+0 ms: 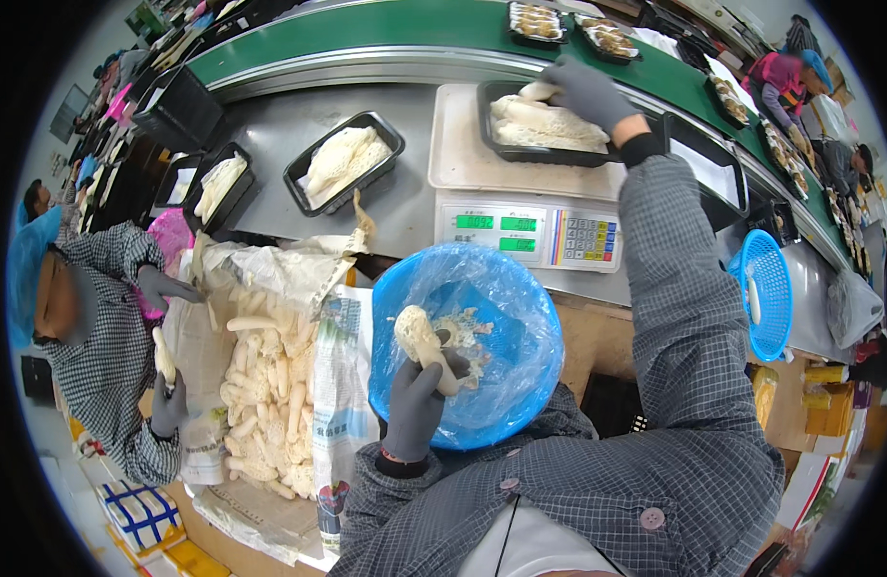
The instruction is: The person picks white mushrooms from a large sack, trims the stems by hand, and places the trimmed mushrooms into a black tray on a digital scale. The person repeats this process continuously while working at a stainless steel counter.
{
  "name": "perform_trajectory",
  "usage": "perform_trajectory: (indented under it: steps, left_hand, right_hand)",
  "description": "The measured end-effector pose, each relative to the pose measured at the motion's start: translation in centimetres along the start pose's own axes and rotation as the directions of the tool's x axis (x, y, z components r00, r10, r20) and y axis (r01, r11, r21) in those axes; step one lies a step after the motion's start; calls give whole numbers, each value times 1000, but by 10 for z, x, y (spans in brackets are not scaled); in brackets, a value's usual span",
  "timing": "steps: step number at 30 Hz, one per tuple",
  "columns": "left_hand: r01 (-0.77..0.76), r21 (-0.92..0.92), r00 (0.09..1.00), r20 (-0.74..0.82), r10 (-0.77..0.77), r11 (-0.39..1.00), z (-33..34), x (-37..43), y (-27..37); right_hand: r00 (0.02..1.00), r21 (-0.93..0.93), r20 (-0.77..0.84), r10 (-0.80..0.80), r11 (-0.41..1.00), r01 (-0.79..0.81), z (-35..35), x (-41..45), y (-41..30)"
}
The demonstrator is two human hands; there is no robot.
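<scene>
My left hand, in a grey glove, grips a pale bamboo mushroom with a netted skirt. It is held over a blue plastic basket lined with clear film, where small scraps lie. Up at the digital scale, my gloved right hand has its fingers on the end of a bamboo mushroom. That mushroom lies over others in a black plastic tray on the weighing platform; my fingertips are partly hidden. The scale's green displays are lit.
A newspaper-lined box of loose bamboo mushrooms stands at left, with a co-worker beside it. Filled trays rest on the metal table. A green conveyor belt carries packed trays. A blue colander sits at right.
</scene>
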State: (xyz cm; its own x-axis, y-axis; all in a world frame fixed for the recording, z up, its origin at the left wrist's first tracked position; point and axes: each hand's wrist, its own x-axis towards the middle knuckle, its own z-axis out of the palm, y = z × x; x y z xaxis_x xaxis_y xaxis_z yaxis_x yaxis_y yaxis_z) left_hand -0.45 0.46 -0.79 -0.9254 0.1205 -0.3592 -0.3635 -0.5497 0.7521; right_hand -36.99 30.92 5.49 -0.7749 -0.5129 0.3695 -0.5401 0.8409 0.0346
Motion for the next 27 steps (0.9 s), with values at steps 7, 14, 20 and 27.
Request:
perform_trajectory:
  steps: [7, 14, 20, 27]
  left_hand:
    - [-178, 209, 984, 55, 170, 962, -4, 1, -9]
    - [-52, -71, 993, 104, 59, 996, 5, 1, -15]
    - [43, -100, 989, 147, -28, 994, 15, 2, -26]
    - [17, -142, 991, 134, 2, 990, 22, -8, -22]
  right_hand:
    - [848, -131, -517, 119, 967, -216, -86, -76, 10]
    - [807, -70, -526, 268, 932, -355, -139, -196, 90]
    - [926, -451, -155, 343, 810, -376, -96, -223, 129]
    - [923, 74, -56, 381, 923, -377, -95, -216, 129]
